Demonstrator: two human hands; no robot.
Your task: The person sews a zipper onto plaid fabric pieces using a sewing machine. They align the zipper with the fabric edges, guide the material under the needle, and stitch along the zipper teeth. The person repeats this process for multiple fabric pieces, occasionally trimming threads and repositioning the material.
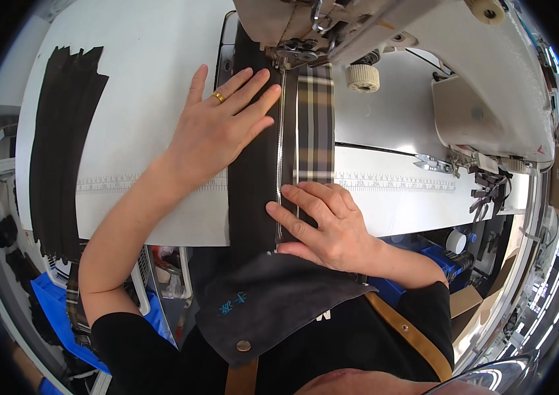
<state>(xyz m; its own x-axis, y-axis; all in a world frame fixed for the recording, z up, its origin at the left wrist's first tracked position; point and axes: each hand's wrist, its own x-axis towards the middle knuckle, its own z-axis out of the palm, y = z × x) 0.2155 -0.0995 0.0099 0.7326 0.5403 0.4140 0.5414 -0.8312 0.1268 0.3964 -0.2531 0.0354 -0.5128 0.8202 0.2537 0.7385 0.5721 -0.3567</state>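
Note:
My left hand (217, 131) lies flat with fingers spread, its fingertips on a long dark fabric strip (251, 204) just left of the needle area. A zipper (280, 141) with a light line of teeth runs lengthwise over the strip and up to the presser foot (286, 62) of a sewing machine (358, 26). Plaid fabric (316, 125) with a pale edge lies along the zipper's right side. My right hand (335, 230) rests lower on the plaid piece and the zipper, fingers extended and apart, thumb near the table's front edge. The needle tip is hard to make out.
A stack of dark zipper strips (62, 151) lies at the table's left. A printed ruler (391, 182) crosses the white table. Thread snips (433, 164) lie at right, below a white knob (362, 78). Blue bins (62, 316) stand below the table.

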